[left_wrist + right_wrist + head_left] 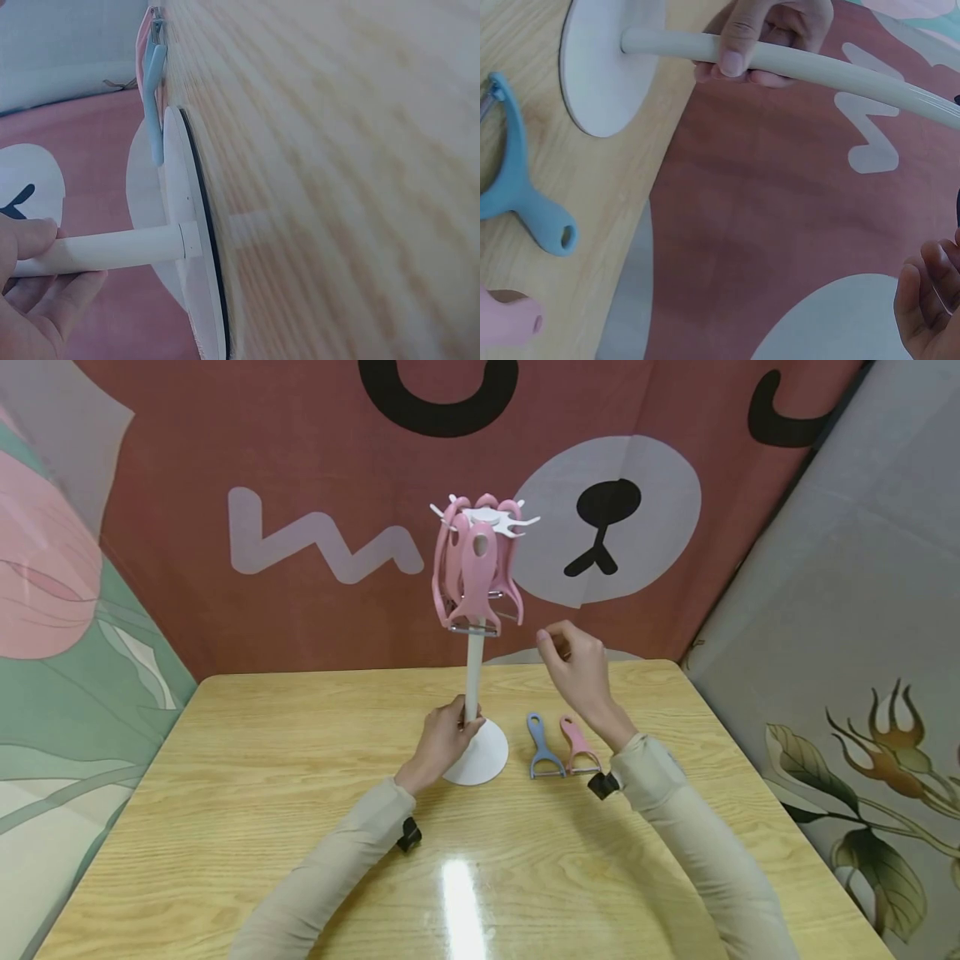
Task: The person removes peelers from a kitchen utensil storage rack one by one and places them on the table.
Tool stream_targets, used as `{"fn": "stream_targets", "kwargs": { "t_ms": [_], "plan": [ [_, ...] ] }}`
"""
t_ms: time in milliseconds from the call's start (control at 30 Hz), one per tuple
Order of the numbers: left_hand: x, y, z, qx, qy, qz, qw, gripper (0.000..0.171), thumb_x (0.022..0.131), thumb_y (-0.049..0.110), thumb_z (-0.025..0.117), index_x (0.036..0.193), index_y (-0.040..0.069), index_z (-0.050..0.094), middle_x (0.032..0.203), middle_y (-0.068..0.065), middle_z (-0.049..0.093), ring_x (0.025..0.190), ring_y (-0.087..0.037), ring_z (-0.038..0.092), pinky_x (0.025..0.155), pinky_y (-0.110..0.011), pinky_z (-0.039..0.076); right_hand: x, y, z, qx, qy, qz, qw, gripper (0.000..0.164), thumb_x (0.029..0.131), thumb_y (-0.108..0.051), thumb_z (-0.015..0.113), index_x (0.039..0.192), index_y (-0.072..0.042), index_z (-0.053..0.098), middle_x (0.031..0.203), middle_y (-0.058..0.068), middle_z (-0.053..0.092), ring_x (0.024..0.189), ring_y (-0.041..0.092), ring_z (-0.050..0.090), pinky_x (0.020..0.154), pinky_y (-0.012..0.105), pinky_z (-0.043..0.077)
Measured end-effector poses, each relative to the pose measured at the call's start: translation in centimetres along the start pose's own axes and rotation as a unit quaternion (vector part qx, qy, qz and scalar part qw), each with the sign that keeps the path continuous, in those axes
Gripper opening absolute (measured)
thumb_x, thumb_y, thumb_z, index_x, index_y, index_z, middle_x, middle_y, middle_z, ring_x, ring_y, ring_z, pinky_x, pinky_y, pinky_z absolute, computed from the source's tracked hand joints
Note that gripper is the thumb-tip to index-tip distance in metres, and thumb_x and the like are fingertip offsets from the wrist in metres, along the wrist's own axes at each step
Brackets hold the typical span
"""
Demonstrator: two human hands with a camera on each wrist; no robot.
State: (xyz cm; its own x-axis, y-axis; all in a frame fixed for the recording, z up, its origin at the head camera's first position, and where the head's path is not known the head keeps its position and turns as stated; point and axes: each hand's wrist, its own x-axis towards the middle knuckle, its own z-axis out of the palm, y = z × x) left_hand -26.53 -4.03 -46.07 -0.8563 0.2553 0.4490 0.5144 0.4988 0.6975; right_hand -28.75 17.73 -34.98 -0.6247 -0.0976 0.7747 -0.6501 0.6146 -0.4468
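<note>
My left hand [442, 739] grips the lower pole [474, 672] of a white stand, just above its round base [483, 760] on the table. Several pink peelers [478, 572] hang by their handle holes from the white hooks [487, 516] at the top. Raised to the right of the stand, my right hand [581, 668] is apart from the hanging peelers, its fingers loosely curled with nothing between them. On the table below it lie a blue peeler [537, 739] and a pink peeler [573, 735], side by side, blades towards me.
The wooden table [262, 777] carries the stand and the two loose peelers. A red cloth [315, 618] with a printed face hangs behind it, and a grey flowered cloth [810, 635] hangs along the right side.
</note>
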Motion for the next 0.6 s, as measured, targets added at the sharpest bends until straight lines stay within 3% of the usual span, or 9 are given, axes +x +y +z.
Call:
{"fn": "stream_targets", "kwargs": {
  "t_ms": [600],
  "plan": [
    [-0.1,0.2,0.1,-0.018,-0.003,-0.019,0.9997,0.007,0.093,0.004,0.068,0.097,0.001,0.063,0.087,-0.008,0.068,0.084,-0.025,0.069,0.073,-0.040,0.057,2.3,-1.6,-0.7,0.014,0.026,-0.030,0.999,0.018,0.097,-0.014,0.062,0.091,0.000,0.070,0.066,0.005,0.062,0.054,0.014,0.052,0.053,0.025,0.040]
  ]
}}
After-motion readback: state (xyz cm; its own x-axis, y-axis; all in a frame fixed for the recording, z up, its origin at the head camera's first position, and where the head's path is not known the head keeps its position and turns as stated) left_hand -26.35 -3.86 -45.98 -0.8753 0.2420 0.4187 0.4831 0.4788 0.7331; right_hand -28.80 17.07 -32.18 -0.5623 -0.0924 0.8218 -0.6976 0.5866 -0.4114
